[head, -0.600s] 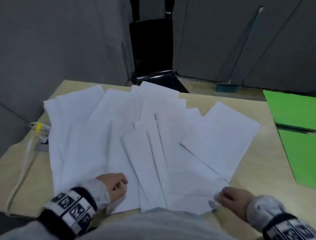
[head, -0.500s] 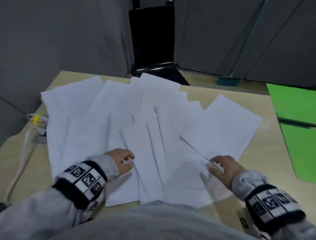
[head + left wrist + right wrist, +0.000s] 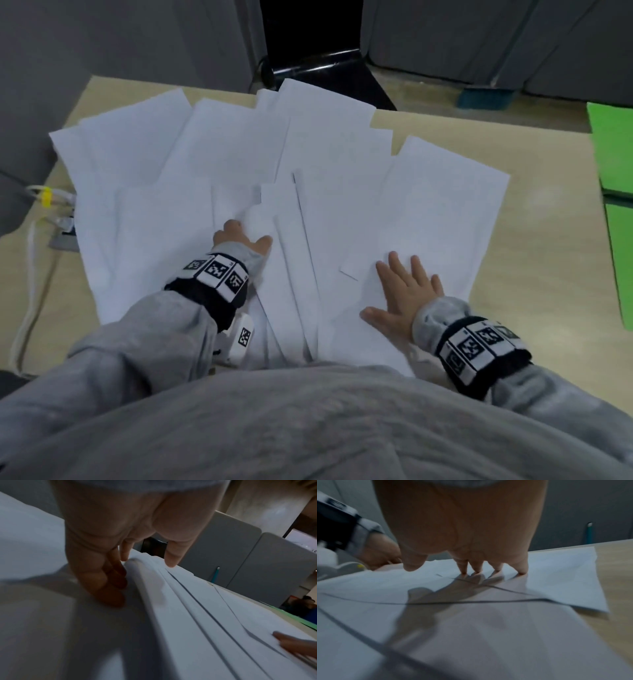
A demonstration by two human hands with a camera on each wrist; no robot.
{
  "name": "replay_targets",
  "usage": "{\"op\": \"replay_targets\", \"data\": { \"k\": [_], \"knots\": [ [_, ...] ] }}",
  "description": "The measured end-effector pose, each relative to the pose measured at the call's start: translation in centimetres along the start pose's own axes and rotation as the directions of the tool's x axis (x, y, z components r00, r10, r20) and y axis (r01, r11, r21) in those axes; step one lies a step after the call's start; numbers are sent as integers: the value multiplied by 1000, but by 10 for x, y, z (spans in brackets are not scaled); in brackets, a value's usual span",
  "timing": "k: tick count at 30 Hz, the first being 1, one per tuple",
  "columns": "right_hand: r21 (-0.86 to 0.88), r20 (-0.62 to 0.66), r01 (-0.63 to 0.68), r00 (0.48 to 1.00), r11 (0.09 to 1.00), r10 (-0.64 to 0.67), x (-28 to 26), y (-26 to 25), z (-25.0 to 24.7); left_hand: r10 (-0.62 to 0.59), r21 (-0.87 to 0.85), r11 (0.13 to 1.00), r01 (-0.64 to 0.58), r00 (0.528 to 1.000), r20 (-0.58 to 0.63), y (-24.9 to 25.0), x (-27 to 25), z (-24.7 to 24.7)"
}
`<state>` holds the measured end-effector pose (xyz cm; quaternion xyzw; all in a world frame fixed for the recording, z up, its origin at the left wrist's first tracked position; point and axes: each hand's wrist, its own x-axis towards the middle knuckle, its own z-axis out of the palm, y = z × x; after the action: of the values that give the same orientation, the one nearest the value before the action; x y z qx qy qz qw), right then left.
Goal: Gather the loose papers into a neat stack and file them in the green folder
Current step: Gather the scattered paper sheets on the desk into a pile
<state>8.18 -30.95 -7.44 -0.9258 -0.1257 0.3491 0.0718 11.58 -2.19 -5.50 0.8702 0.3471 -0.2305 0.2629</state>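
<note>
Several loose white papers (image 3: 239, 144) lie fanned and overlapping across the beige table (image 3: 548, 246). My left hand (image 3: 239, 236) is among the middle sheets. Its straight fingers (image 3: 116, 582) push against and under a raised, curled paper edge (image 3: 147, 574), with the thumb over the top. My right hand (image 3: 404, 294) lies flat on the right-hand sheets with its fingers spread, the fingertips (image 3: 522, 572) pressing down on the paper (image 3: 556, 577). The green folder (image 3: 616, 154) lies open at the table's right edge, apart from both hands; it shows as a thin green strip (image 3: 305, 622) in the left wrist view.
A white cable with a yellow tie (image 3: 44, 197) hangs at the table's left edge beside the papers. A black chair (image 3: 318, 51) stands beyond the far edge, between grey partitions. Bare table shows between the papers and the folder.
Both hands moved forward from the near edge onto the papers. The right hand flattened out on the right sheets; the left slid in under a sheet edge, lifting it.
</note>
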Motion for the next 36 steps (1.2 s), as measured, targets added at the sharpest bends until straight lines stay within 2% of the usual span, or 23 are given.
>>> {"op": "replay_targets", "data": {
  "k": [2,3,4,5,6,8,9,10,11,13,16,17,19,22,25,26,28,30,31,32,33,34,36],
  "knots": [
    [56,-32,84,996,995,-82,-4,-1,1,5,-55,998,-5,1000,1,1,1,1],
    [134,-127,79,990,988,-62,-1,2,-1,8,-79,997,-8,1000,4,2,2,0],
    [221,-263,29,964,975,30,3,7,-6,10,-98,995,-9,1000,9,4,2,-1],
    [311,-391,-70,900,948,195,12,16,-11,13,-113,994,-11,1000,13,5,2,-2],
    [396,-470,-197,795,897,383,19,25,-18,15,-123,992,-12,1000,18,7,1,-2],
    [533,-481,-412,571,739,665,32,43,-26,20,-127,992,-16,999,33,9,0,-2],
    [547,-447,-486,519,682,728,38,49,-29,25,-122,992,-20,999,42,10,0,-2],
    [516,-396,-549,527,657,752,42,52,-32,34,-112,993,-28,998,48,12,-1,-1],
    [452,-340,-597,572,663,747,47,51,-34,46,-104,994,-40,998,49,13,-1,0],
    [312,-260,-587,703,747,662,52,44,-36,63,-105,993,-57,997,52,17,0,1],
    [107,-200,-407,885,907,421,45,22,-38,69,-145,988,-60,996,60,22,-2,2],
    [52,-177,-331,925,942,335,41,14,-36,64,-151,987,-54,996,64,23,-2,4],
    [-5,-153,-179,972,984,176,34,-1,-30,59,-156,987,-45,994,87,24,-4,7],
    [27,-177,5,984,1000,0,32,-21,-17,84,-156,986,-64,988,126,28,-9,10],
    [206,-284,88,958,975,-27,42,-29,-13,115,-189,978,-86,983,144,23,-3,12],
    [292,-344,83,939,953,24,45,-29,-17,137,-217,970,-106,981,137,20,-4,11],
    [459,-444,-1,866,889,230,50,-23,-28,193,-332,934,-136,970,146,9,-2,8],
    [640,-419,-81,796,764,436,47,-18,-38,250,-514,847,-136,955,161,-3,-7,-1],
    [751,-370,-59,787,658,493,43,-17,-43,285,-623,774,-113,941,183,-10,-10,-6],
    [837,-319,-13,801,547,507,37,-18,-48,319,-723,687,-76,925,205,-16,-12,-12],
    [881,-274,21,837,474,473,33,-18,-52,337,-785,619,-35,914,225,-21,-12,-15],
    [883,-236,25,887,469,397,28,-22,-57,347,-817,577,-9,908,235,-26,-9,-17],
    [865,-176,18,947,502,269,25,-29,-58,342,-821,570,-9,912,227,-27,-7,-17]
  ]
}}
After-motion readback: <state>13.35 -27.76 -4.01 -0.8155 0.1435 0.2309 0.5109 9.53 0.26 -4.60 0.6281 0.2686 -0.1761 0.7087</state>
